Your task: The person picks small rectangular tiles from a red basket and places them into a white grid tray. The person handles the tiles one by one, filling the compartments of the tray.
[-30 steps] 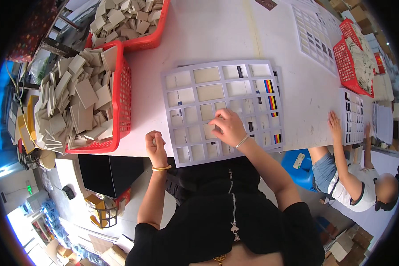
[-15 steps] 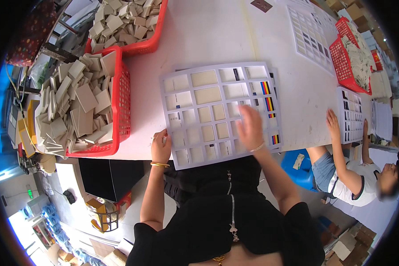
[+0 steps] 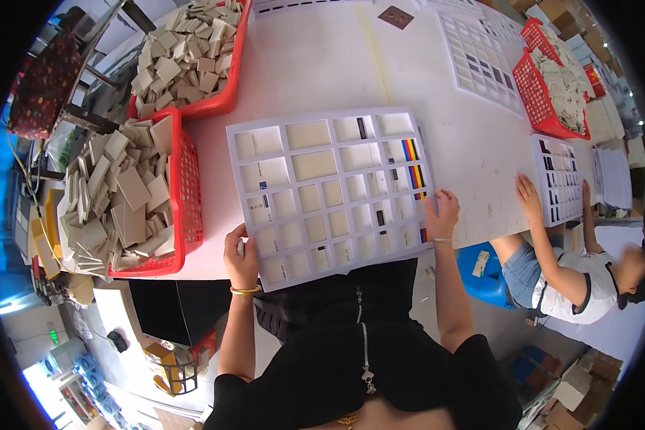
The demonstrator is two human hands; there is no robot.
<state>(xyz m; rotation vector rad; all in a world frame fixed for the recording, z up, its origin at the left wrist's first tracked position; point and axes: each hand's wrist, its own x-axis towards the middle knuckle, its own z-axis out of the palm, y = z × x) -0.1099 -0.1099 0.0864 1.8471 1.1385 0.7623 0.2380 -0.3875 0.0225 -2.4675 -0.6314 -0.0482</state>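
Note:
A white compartmented board [image 3: 305, 226], a grid of raised bars around rectangular cells, lies tilted before me and overhangs the table's near edge. Some cells hold flat cream pieces; others show white backing with small dark marks, and coloured stripes run along the right side. My left hand [image 3: 241, 259] is closed at the board's lower left edge, its fingers partly hidden. Gripping the lower right edge is my right hand [image 3: 443, 213], thumb near the striped cells. The edge of another sheet or board shows beneath.
Red plastic baskets, one near [image 3: 186, 204] and one farther back [image 3: 226, 100], hold heaps of cream rectangular pieces at left. Another person's hand [image 3: 529, 201] rests beside a similar board [image 3: 557, 179] at right. Red baskets [image 3: 541, 93], another gridded board [image 3: 473, 64] and a brown square [image 3: 395, 18] occupy the far side.
My right hand has moved from over the cells to the board's right edge. My left hand stays at the left edge. The board now sits farther left and lower in view.

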